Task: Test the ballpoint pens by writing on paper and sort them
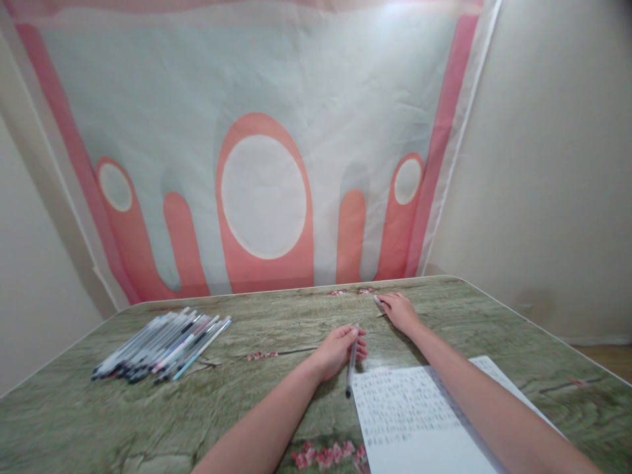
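My left hand (340,349) is closed around a slim pen (351,372) with a clear grey barrel. Its dark end points down toward me, just by the top left corner of the written sheet (405,401). Farther out and to the right, my right hand (399,312) rests low over the table, fingers together. At its fingertips shows a small whitish piece (378,300), perhaps a pen cap; most of it is hidden by the fingers. My right forearm crosses over the paper.
A pile of several pens (158,345) lies side by side at the left of the wood-patterned table (276,388). Pink flowers are printed on its surface. A patterned cloth (326,131) hangs behind the far edge, with a plain wall (543,164) at the right.
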`<state>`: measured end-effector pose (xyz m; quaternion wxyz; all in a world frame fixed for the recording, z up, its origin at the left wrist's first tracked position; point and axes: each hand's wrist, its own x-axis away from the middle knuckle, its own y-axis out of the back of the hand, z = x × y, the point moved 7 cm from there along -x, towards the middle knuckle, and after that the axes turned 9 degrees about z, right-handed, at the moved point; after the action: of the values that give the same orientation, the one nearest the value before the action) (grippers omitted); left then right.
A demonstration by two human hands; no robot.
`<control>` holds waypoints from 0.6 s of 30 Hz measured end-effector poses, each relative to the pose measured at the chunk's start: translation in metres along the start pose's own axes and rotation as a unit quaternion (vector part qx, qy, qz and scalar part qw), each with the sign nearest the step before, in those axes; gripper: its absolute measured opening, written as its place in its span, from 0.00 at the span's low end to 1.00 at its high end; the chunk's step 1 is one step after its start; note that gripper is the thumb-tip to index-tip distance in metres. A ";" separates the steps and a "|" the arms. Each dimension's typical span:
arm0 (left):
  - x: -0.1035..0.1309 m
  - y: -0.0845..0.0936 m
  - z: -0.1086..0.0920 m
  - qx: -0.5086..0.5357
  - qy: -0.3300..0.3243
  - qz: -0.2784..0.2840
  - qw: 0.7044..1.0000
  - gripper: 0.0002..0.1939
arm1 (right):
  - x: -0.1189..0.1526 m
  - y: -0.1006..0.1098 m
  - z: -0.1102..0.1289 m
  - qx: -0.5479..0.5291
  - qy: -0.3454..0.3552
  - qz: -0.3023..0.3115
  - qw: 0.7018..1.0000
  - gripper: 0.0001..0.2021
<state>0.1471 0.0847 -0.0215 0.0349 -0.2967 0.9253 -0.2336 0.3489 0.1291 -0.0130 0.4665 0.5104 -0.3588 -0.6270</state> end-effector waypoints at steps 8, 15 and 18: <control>0.003 0.041 -0.025 0.209 -0.149 -0.134 0.957 0.06 | 0.003 0.019 0.021 -0.144 0.023 -0.059 0.988 0.15; 0.008 0.073 -0.036 0.199 -0.229 -0.204 0.931 0.03 | 0.018 -0.014 0.104 -0.397 0.088 0.228 0.885 0.24; 0.009 0.080 -0.038 0.191 -0.248 -0.215 0.925 0.03 | 0.025 -0.020 0.114 -0.419 0.083 0.230 0.874 0.26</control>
<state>0.0894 0.1528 -0.0238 0.2684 -0.5244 0.7389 -0.3271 0.2322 0.1090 -0.0140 0.7956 0.2200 -0.1295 -0.5494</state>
